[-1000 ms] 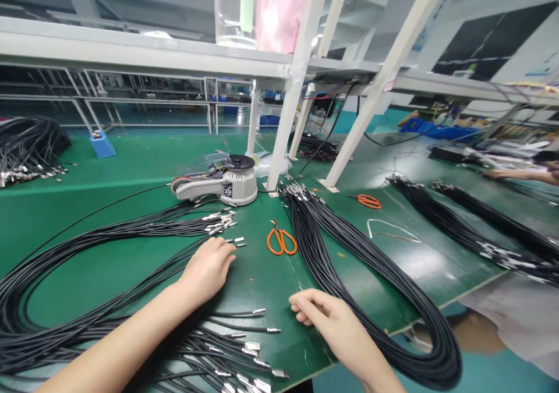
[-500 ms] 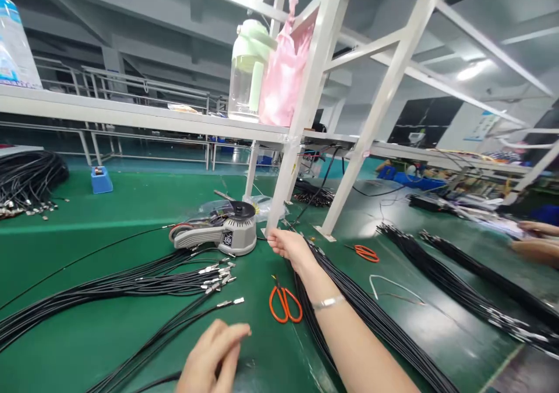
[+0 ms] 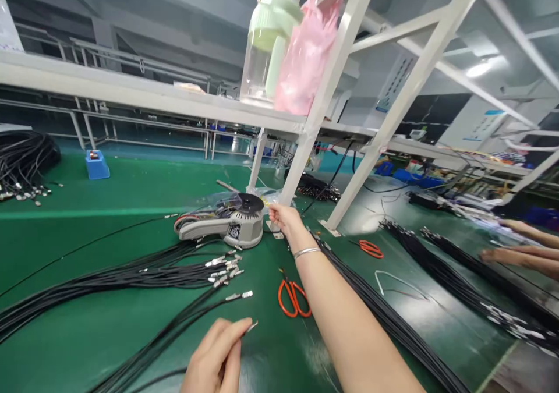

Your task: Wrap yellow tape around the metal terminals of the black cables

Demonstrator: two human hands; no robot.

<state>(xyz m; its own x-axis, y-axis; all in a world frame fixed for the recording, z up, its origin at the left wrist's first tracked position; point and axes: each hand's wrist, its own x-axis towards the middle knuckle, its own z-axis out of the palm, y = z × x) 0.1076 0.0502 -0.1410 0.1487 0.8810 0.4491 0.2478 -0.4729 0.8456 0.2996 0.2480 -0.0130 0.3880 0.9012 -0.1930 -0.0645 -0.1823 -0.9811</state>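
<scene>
My left hand (image 3: 213, 355) is low in the middle, thumb and finger pinched. A small metal tip (image 3: 252, 326) pokes out of the pinch, and a black cable (image 3: 163, 376) runs into the hand from the lower left. My right hand (image 3: 286, 223) reaches forward beside the grey tape dispenser (image 3: 244, 230) with its dark round top. Its fingertips are closed, with a small yellow bit beside them; what they hold is too small to name. Orange-handled scissors (image 3: 293, 298) lie below the right wrist. Black cables with metal ends (image 3: 174, 276) spread on the left.
A white frame post (image 3: 301, 166) rises behind my right hand, under a shelf (image 3: 144, 97) with a jug (image 3: 264, 49) and a pink bag (image 3: 305, 61). Cable bundles (image 3: 371, 300) lie under my right forearm. A co-worker's hands (image 3: 506, 256) are at far right.
The view has shifted a little. My right hand has moved nearer the dispenser's top. At my left fingertips, the metal tip now sticks out more plainly. The co-worker's hands have shifted leftward.
</scene>
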